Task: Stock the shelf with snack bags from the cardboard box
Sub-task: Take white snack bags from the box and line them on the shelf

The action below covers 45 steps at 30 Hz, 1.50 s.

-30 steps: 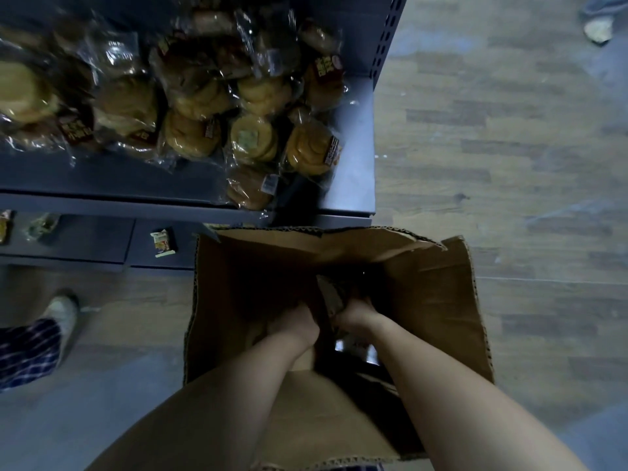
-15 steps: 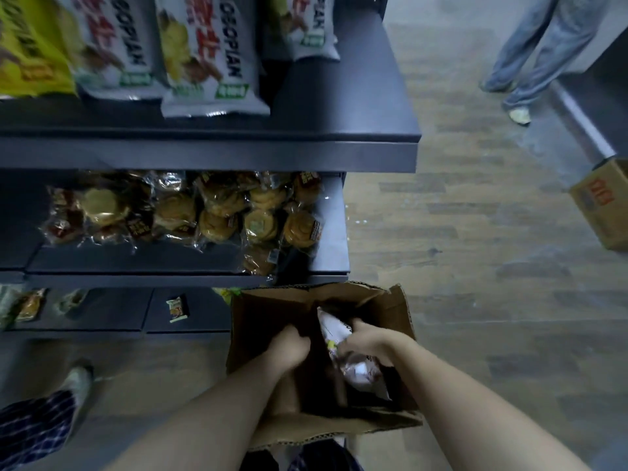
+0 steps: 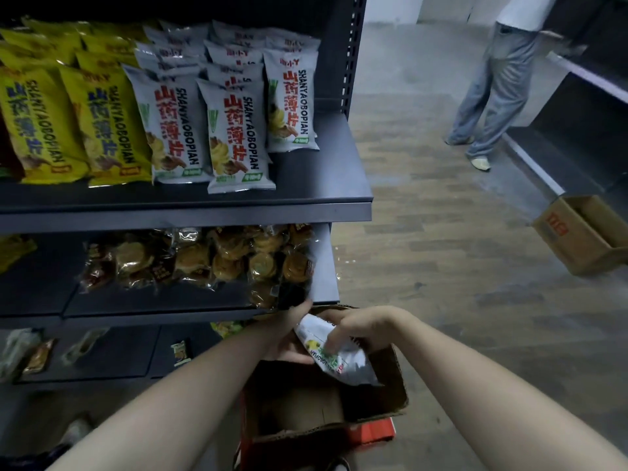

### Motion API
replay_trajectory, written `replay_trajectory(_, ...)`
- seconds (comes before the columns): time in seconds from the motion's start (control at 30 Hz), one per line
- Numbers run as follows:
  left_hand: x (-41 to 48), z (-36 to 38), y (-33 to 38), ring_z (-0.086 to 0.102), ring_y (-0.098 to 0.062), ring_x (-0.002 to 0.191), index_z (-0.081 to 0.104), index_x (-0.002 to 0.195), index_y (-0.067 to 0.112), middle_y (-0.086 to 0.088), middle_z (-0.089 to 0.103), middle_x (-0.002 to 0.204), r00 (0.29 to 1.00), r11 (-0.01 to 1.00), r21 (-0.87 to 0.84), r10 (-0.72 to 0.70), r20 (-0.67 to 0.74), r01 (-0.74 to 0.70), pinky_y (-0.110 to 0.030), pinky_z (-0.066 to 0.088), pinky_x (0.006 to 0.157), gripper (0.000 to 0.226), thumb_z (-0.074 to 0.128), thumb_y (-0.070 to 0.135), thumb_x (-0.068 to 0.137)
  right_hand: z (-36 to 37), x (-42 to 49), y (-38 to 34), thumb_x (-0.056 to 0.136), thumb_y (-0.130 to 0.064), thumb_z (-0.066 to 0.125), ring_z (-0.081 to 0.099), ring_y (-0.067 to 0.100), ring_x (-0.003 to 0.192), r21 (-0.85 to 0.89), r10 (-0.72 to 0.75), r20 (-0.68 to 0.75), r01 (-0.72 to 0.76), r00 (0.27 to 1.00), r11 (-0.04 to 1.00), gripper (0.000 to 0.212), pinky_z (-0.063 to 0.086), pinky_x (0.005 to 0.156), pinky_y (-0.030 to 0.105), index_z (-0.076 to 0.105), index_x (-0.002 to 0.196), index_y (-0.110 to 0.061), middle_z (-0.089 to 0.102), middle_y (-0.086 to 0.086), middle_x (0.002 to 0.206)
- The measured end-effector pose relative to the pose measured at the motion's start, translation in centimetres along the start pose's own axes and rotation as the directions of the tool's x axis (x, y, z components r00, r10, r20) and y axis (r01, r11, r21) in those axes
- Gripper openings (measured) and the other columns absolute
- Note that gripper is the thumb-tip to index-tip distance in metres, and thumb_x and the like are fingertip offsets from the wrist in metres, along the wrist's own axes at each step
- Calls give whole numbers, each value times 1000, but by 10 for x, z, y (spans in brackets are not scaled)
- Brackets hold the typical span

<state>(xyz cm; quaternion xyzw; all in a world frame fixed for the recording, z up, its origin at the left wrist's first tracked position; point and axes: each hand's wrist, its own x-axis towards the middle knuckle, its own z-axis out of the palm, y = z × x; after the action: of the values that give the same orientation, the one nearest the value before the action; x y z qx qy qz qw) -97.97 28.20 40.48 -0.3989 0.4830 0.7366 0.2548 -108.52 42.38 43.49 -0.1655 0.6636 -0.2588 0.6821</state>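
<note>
bag [image 3: 334, 351] | left hand [image 3: 289, 331], right hand [image 3: 360, 326] both clamped on it above box [image 3: 396, 401] | two-handed for a clean lift to shelf [image 3: 306, 212], I'd guess

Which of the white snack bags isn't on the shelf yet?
The white bag held between the left hand and right hand, above the box. The other white bags sit in rows on the top shelf.
</note>
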Motion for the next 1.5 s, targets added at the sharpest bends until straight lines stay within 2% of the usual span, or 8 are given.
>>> replay_trajectory(0.23, -41, -13, 37, 66, -27, 90, 57, 114, 9, -14, 65, 101, 983, 984, 60, 161, 90, -166, -44, 58, 78, 32, 57, 28, 89, -1, -24, -15, 85, -49, 63, 56, 24, 120, 211, -184, 4, 179, 983, 961, 64, 41, 106, 46, 41, 139, -23, 57, 4, 133)
replay_trajectory(0.37, -70, -9, 64, 65, -25, 95, 59, 114, 8, -14, 66, 109, 931, 935, 111, 313, 188, -337, -37, 56, 83, 32, 51, 29, 91, -3, -41, -26, 75, -51, 72, 66, 22, 96, 286, -228, 4, 217, 974, 933, 58, 46, 101, 40, 57, 116, -13, 69, 8, 107)
replay_trajectory(0.5, -102, 2, 94, 68, -23, 97, 59, 115, 12, -10, 70, 109, 852, 855, 149, 449, 269, -497, -31, 57, 75, 28, 50, 28, 94, -6, -60, -37, 75, -39, 74, 60, 30, 112, 237, -301, 31, 286, 953, 928, 61, 43, 104, 46, 52, 126, -14, 64, 11, 118)
replay_trajectory(0.67, -136, 19, 135, 71, -18, 81, 68, 94, 17, -3, 74, 87, 728, 703, 196, 673, 130, -684, -30, 56, 73, 13, 57, 24, 92, -1, -80, -62, 78, -18, 73, 63, 34, 110, 275, -466, -109, 478, 878, 834, 46, 49, 98, 47, 58, 122, -11, 66, 16, 119)
replay_trajectory(0.87, -160, 33, 181, 67, -19, 91, 63, 113, 14, -5, 69, 102, 651, 647, 191, 758, -47, -739, -30, 55, 78, 24, 63, 21, 90, -2, -95, -94, 84, -17, 70, 65, 27, 107, 106, -588, -329, 648, 739, 754, 42, 52, 93, 42, 58, 124, -11, 68, 11, 118)
replay_trajectory(1.07, -178, 35, 206, 67, -18, 90, 63, 103, 22, -2, 70, 97, 627, 624, 212, 776, -62, -752, -28, 53, 71, 14, 62, 25, 90, -5, -101, -106, 82, -30, 73, 68, 15, 97, 76, -566, -346, 623, 749, 778, 38, 56, 78, 32, 61, 117, -23, 71, 2, 111)
replay_trajectory(1.3, -178, 21, 212, 64, -26, 107, 64, 115, 16, -7, 68, 116, 624, 642, 87, 763, -169, -762, -47, 48, 99, 25, 61, 22, 91, -21, -111, -117, 75, -35, 79, 67, 19, 106, 69, -565, -320, 613, 761, 787, 48, 57, 78, 34, 62, 119, -24, 70, 2, 115)
replay_trajectory(1.5, -180, -17, 207, 61, -16, 92, 64, 112, 13, -2, 64, 107, 535, 574, 195, 816, -220, -796, -23, 56, 59, 21, 59, 16, 92, -60, -114, -117, 73, -31, 79, 66, 19, 96, 113, -517, -423, 609, 744, 785, 47, 55, 79, 34, 61, 115, -20, 71, 4, 112)
